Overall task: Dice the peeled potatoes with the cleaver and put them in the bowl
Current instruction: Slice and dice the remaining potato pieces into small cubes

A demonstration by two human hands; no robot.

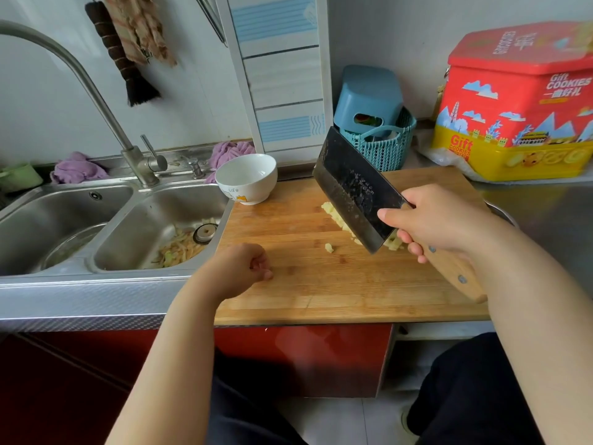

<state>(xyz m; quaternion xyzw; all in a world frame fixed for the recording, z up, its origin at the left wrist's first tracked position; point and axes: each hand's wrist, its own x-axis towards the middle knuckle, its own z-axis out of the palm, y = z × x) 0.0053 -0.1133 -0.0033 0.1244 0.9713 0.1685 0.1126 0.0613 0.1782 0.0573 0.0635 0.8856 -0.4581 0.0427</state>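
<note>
Across the bamboo cutting board (321,284), pale diced potato (333,213) is strung toward eleven o'clock, partly hidden behind the dark steel cleaver (353,187). That cleaver is gripped by the right hand (436,220), the nearer one; the left hand (239,268) is loosely curled, holding nothing, and the white ceramic bowl (247,178) is set at its twelve o'clock.

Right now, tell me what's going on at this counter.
A person is dicing potato. The right hand grips the cleaver, raised and tilted above the diced potato on the cutting board. The left hand rests loosely curled on the board, holding nothing. The white bowl at the board's far corner looks empty.
</note>
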